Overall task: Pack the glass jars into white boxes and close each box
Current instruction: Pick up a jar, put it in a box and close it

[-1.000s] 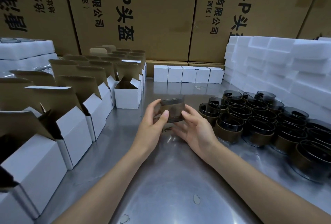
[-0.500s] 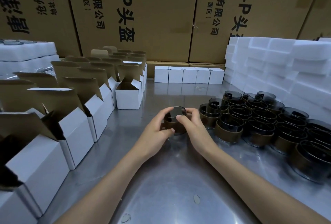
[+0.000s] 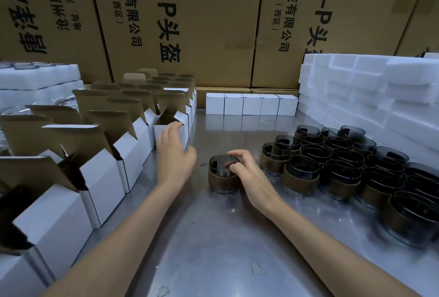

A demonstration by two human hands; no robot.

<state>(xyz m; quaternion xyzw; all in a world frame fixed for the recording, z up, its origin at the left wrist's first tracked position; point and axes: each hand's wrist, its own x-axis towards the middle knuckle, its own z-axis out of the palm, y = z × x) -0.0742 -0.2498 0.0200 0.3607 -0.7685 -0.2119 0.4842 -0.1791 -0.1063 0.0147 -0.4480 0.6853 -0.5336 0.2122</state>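
Now the right hand (image 3: 247, 173) pinches the rim of the upright glass jar (image 3: 223, 174) standing on the desk (image 3: 213, 237). The left hand (image 3: 174, 151), fingers loose and empty, reaches for the open white box (image 3: 169, 128) at ten o'clock from the jar, nearer that hand.

The light is dim and soft, from above. The metal table (image 3: 213, 237) shines with pale glare. The edges bend and stretch. Near jars (image 3: 418, 220) at right look blurry.
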